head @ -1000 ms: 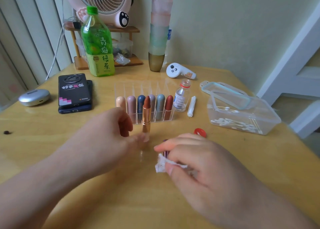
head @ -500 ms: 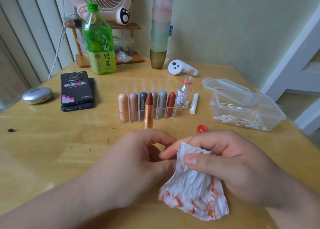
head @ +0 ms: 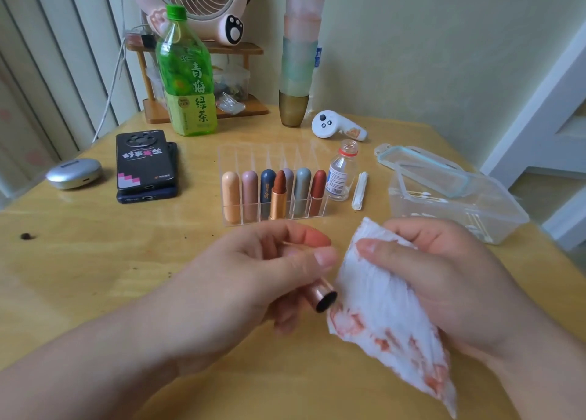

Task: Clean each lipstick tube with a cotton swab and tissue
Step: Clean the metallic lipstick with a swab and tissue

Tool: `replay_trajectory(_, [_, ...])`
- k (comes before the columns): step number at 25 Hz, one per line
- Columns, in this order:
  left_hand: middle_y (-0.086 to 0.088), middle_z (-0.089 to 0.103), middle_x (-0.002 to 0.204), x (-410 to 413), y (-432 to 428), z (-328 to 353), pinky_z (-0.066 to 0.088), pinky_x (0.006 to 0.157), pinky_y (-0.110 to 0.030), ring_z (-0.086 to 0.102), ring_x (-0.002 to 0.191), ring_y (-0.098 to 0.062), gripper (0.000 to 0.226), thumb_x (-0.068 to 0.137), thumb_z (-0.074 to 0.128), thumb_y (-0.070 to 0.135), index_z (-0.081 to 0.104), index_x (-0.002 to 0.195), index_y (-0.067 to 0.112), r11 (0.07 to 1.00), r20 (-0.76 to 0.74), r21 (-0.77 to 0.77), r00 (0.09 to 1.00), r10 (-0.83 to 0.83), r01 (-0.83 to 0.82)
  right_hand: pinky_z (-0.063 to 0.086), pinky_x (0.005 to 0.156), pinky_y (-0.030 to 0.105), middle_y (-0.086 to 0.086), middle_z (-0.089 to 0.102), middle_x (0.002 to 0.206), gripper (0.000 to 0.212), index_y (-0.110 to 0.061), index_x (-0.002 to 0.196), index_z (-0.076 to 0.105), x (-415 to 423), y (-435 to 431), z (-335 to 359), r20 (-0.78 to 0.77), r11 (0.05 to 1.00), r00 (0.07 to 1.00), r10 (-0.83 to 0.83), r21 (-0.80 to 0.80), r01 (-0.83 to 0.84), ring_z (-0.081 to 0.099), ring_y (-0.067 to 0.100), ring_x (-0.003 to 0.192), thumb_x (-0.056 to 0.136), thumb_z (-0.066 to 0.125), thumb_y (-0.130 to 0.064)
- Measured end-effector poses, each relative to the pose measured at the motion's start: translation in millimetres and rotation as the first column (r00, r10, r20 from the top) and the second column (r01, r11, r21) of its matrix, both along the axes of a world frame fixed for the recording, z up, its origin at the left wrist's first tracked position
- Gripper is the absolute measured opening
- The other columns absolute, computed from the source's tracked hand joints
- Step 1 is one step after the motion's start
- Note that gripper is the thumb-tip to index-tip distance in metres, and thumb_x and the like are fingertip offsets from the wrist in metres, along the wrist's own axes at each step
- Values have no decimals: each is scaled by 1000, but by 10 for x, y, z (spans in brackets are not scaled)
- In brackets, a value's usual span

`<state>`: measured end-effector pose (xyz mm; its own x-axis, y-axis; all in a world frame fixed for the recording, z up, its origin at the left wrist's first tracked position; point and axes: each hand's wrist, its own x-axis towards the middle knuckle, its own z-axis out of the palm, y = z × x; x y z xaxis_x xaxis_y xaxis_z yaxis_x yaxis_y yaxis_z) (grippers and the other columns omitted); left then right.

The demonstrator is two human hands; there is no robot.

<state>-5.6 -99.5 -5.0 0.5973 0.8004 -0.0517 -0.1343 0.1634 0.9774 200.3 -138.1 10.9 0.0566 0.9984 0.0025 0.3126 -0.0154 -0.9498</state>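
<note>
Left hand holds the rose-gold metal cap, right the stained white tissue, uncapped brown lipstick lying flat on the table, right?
Not flat: the head view shows the uncapped brown lipstick standing upright. The left hand holds the rose-gold metal cap, the right hand the stained white tissue.

left hand (head: 253, 280): grips rose-gold cap (head: 323, 297) | right hand (head: 444, 280): pinches stained tissue (head: 380, 308) | lipstick (head: 279, 194): upright, uncapped
</note>
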Motion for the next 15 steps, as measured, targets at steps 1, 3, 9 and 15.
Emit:
replay_trajectory(1, [-14, 63, 66, 11, -19, 3, 38, 44, -26, 43, 60, -30, 29, 75, 78, 28, 72, 95, 7, 998, -15, -21, 998, -62, 61, 38, 55, 51, 41, 53, 75, 55, 12, 83, 56, -32, -6, -18, 44, 1000, 999, 17, -7, -17, 51, 35, 60, 76, 70, -41])
replay_trajectory(3, [-14, 63, 66, 17, -30, 9, 36, 43, -25, 45, 55, -25, 24, 78, 76, 28, 74, 87, 6, 992, -53, -46, 991, -121, 119, 42, 56, 53, 39, 54, 76, 54, 11, 83, 58, -74, -24, -46, 53, 998, 997, 58, -9, -57, 54, 39, 60, 77, 69, -42])
replay_trajectory(9, [-14, 60, 65, 20, 16, 13, 35, 44, -25, 38, 47, -17, 13, 74, 71, 16, 68, 65, 8, 956, 57, -282, 996, -66, 79, 54, 65, 39, 29, 69, 82, 22, 5, 82, 68, -41, -54, 3, -419, 987, 904, 92, -82, -138, 67, 36, 71, 72, 70, -14])
replay_trajectory(15, [-12, 61, 70, 26, -3, 8, 38, 46, -26, 39, 49, -14, 14, 78, 71, 17, 70, 68, 8, 954, 60, -267, 990, -129, 140, 55, 63, 36, 27, 71, 82, 17, 4, 84, 70, -73, -55, -39, -431, 972, 895, 114, -138, -191, 69, 32, 70, 76, 70, -11])
